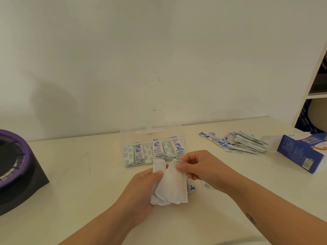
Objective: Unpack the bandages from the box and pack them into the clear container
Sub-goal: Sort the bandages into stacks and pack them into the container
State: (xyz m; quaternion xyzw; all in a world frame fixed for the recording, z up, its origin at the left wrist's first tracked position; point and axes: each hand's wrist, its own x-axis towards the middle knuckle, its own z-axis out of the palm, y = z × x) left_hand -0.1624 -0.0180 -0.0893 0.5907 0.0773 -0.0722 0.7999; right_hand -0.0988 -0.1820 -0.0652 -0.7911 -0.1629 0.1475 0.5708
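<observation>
A: Table [79,200] layout, biggest thing first?
B: Clear container [122,140] far centre, packed bandages [155,151] standing in rows inside. Blue box [300,152] far right, loose pile [246,144] just left of it.
A: Hands?
B: Left hand [139,191] grips a white bandage bundle [173,188] near centre. Right hand [201,167] pinches the bundle's top edge.

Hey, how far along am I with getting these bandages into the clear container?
Partway. Done: rows of packed bandages sit in the clear container. In hand: the left hand and right hand both hold a bundle of white bandages in front of it. Left: a loose pile of bandages lies beside the blue box; whether the box holds more is unclear.
</observation>
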